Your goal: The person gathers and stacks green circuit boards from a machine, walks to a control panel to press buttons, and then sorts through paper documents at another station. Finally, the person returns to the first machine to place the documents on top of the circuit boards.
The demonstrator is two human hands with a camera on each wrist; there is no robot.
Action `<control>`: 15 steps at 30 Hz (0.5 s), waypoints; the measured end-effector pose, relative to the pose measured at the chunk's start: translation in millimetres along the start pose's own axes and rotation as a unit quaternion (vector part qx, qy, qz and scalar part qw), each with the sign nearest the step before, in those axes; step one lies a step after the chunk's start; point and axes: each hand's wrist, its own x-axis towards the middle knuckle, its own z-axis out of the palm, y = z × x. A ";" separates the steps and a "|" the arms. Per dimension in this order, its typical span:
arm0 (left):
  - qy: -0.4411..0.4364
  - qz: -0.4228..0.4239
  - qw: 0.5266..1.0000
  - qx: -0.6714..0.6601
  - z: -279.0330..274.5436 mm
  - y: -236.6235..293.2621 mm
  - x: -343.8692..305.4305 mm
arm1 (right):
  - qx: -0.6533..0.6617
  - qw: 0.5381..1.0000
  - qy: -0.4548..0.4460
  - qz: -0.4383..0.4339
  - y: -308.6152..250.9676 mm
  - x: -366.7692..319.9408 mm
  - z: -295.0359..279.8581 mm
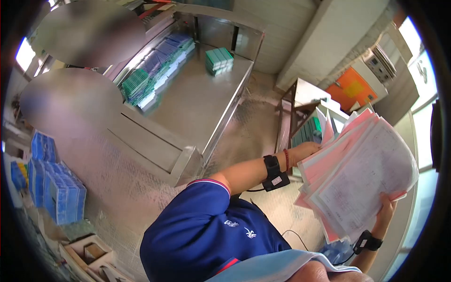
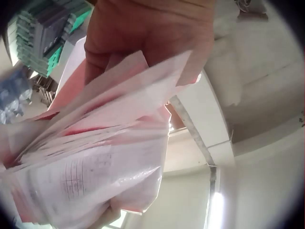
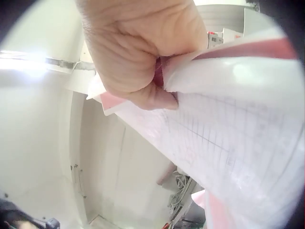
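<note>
A fanned stack of pink and white printed sheets (image 1: 357,164) is held up at the right of the head view, some with a shiny, plastic-like surface. My left hand (image 1: 303,152) grips the stack at its left edge; in the left wrist view, sheets spread out below the left hand (image 2: 147,36). On the opposite edge, my right hand (image 1: 387,205) pinches the sheets. The right wrist view shows the right thumb (image 3: 155,98) lying over a sheet with a printed table (image 3: 209,129), the edge bent up beside it.
A metal worktable (image 1: 192,103) carries a long row of green and blue pieces (image 1: 159,66) and a small green stack (image 1: 219,61). Blue bundles (image 1: 58,188) stand at the left. Behind the papers are a dark-framed stand (image 1: 293,101) and an orange panel (image 1: 352,87).
</note>
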 end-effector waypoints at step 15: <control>0.299 0.192 0.932 0.076 -155.8 145.4 -34.0 | 0.084 0.930 -0.355 -0.053 -3.1 284.4 309.3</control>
